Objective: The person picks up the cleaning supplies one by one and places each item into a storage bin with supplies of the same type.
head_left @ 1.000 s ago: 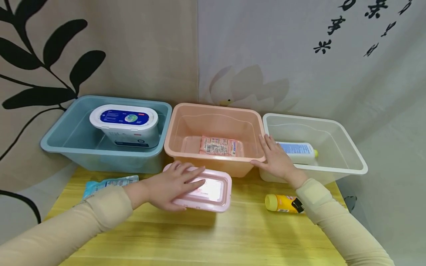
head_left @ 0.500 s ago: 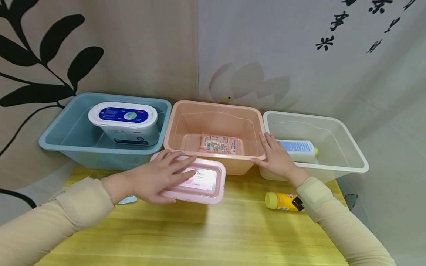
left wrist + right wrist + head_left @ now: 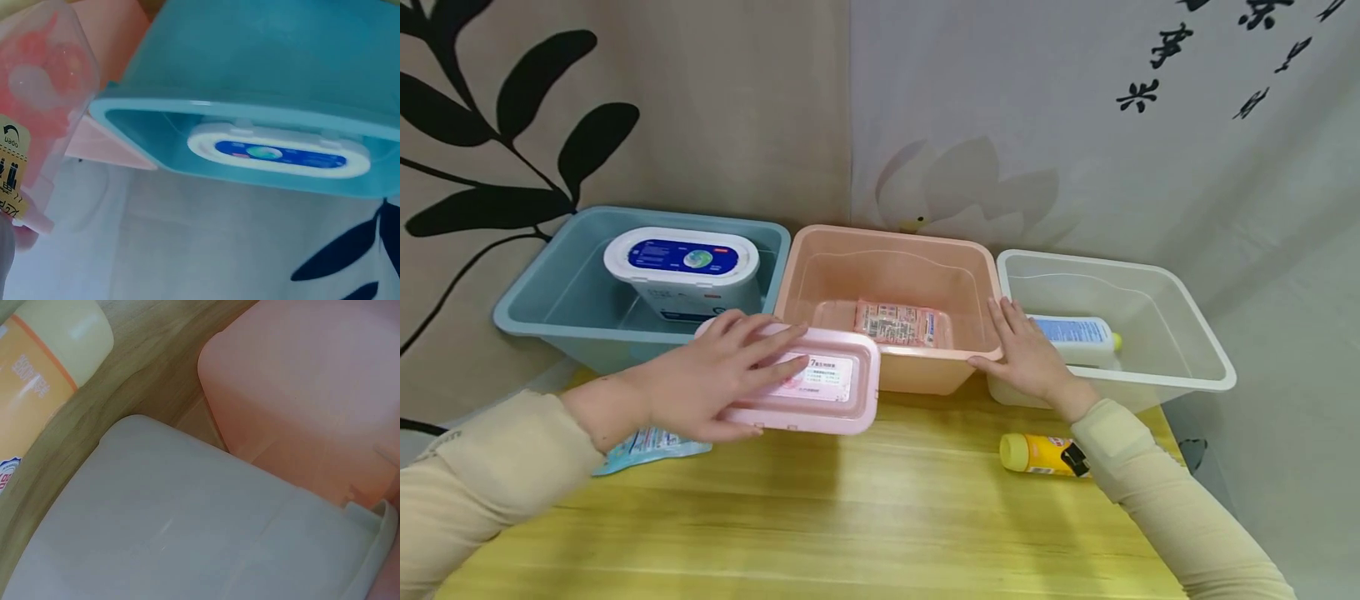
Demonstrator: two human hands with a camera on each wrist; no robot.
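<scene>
The peach bin (image 3: 880,237) and white bin (image 3: 1097,265) stand side by side, rims adjoining; the white tub (image 3: 696,292) takes up the right of the blue bin (image 3: 523,325), leaving room at its left. Tabletop (image 3: 910,517) stretches toward me, the yellow bottle (image 3: 1041,455) lying off to the right. The pink box (image 3: 827,383) is raised under my left fingers (image 3: 771,377) — spread over its lid, thumb at the near edge, gripping it. My right fingers (image 3: 1002,323) rest straight at the adjoining rims — gripping nothing.

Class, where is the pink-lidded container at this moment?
In the head view, the pink-lidded container is left of centre, under the person's left hand, in front of the blue bin and the peach bin.
</scene>
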